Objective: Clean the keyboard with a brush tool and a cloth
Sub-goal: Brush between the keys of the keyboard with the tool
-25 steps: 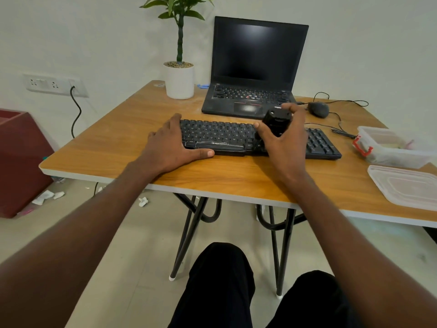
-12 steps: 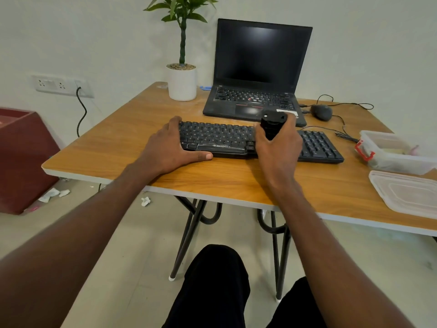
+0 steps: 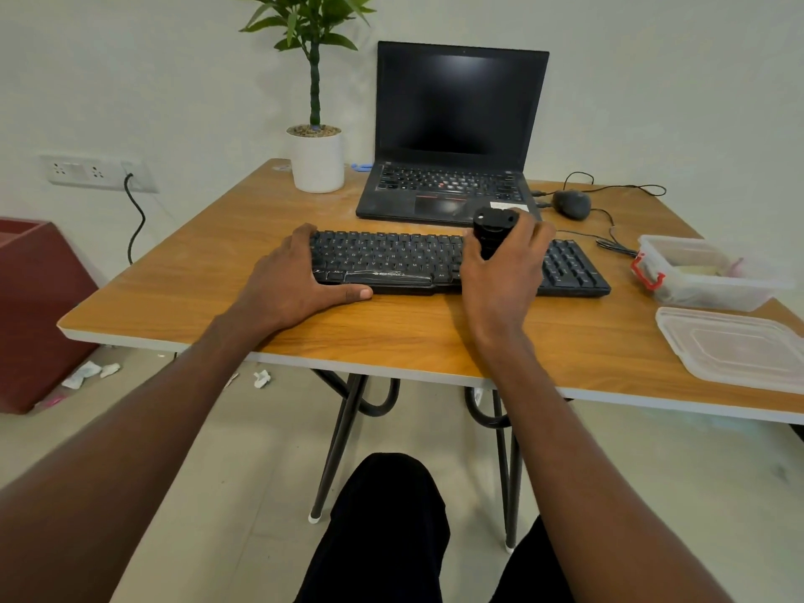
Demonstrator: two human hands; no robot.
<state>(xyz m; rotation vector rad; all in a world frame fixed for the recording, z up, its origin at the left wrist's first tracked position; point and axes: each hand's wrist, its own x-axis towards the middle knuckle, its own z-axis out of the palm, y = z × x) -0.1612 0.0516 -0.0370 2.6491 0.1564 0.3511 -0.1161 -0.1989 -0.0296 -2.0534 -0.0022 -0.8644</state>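
Left of the left hand, a white wall socket strip (image 3: 98, 172) with a black cable plugged in, and a dark red box (image 3: 39, 311) on the floor; paper scraps lay below. The left hand (image 3: 296, 278) lay flat, fingers relaxed and together, palm on the wooden tabletop (image 3: 174, 276), fingers over the left end of the flat black plastic keyboard (image 3: 391, 263), thumb stretched along its near edge, pinning it. Beyond that hand stood a green plant in a white round pot (image 3: 316, 158). Between the hands and further back sat an open black laptop (image 3: 452, 137), screen dark. The right hand (image 3: 504, 272) was curled round a short black cylindrical brush tool (image 3: 491, 230), held upright over the keyboard's right-middle keys; bristle end was hidden under the hand, so contact with keys could not be told. Right of that hand, beyond it, a black wired mouse (image 3: 572, 203); then a clear plastic container with a red clip (image 3: 705, 272), and nearer, a clear plastic lid (image 3: 735, 346). No cloth clearly visible; something pale sat in the container, unclear. Risks, as a judgement: heavy strokes could pop a keycap or shove the keyboard if the left hand eased off; a wide sweep right could snag the mouse cable or knock the container; dust could get flicked onto the laptop just behind.
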